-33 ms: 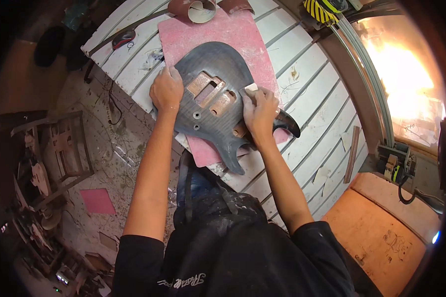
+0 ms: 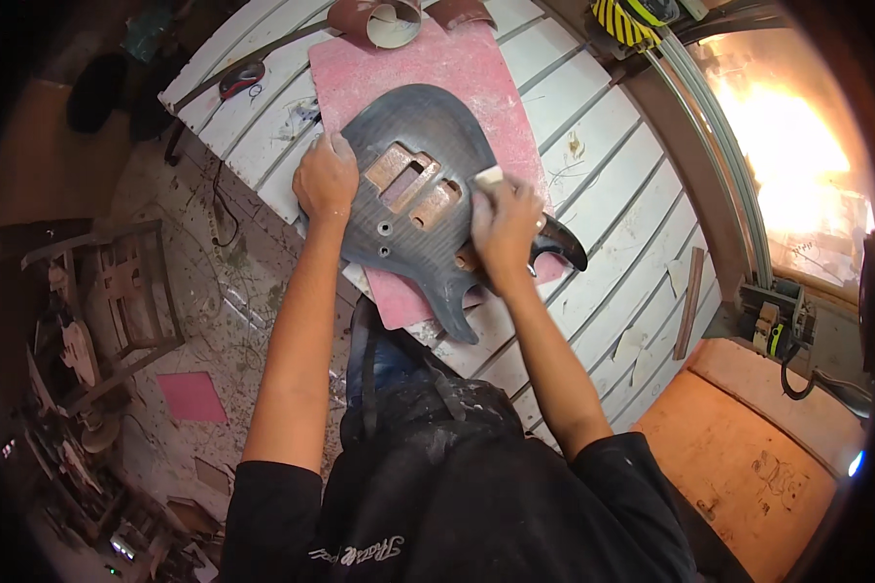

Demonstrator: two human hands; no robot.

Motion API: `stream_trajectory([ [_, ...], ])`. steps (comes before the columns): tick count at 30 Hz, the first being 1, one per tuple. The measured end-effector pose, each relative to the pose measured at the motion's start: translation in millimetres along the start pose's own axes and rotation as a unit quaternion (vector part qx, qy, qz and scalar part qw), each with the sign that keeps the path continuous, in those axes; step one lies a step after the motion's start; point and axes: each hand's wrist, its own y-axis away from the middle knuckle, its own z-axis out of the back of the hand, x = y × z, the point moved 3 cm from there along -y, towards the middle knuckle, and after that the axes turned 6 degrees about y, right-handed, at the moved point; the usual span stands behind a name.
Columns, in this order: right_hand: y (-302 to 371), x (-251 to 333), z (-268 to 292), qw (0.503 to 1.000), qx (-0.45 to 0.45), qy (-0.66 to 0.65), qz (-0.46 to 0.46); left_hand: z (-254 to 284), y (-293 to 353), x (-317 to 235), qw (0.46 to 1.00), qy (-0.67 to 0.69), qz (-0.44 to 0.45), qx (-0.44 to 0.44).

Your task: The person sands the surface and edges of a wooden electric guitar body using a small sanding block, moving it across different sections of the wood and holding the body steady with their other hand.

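Note:
A dark grey guitar body (image 2: 428, 146) with routed wooden cavities lies flat on a pink foam mat (image 2: 437, 68) on the white slatted workbench (image 2: 603, 165). My left hand (image 2: 326, 178) presses down on the body's left edge, fingers curled over the rim. Over the right side of the body, near the cavities, my right hand (image 2: 504, 225) grips a small pale sanding block (image 2: 487, 177). One black horn of the body (image 2: 564, 243) sticks out to the right of that hand.
Rolls of brown sandpaper (image 2: 379, 19) sit at the bench's far edge, with a red-and-black tool (image 2: 241, 80) at its left. A wood strip (image 2: 688, 303) lies at the right. A metal rail (image 2: 710, 136), an orange surface (image 2: 749, 457) and cluttered floor racks (image 2: 97, 321) surround the bench.

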Motion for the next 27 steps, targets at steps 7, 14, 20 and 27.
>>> stream_trajectory([
  [7, 71, 33, 8, 0.979, 0.105, -0.049, 0.169, -1, -3, 6, 1.000, -0.008, -0.002, -0.006],
  [14, -44, -55, 29, 0.990, 0.016, 0.090, -0.103, -5, 34, 21, 0.984, -0.044, -0.167, -0.048],
  [20, -9, -149, 48, 0.976, 0.030, -0.011, -0.216, -15, 177, -32, 0.948, -0.125, -0.281, 0.079],
  [27, 3, -143, 55, 0.978, 0.027, -0.043, -0.204, -18, 228, -78, 0.919, 0.051, -0.335, 0.203],
])
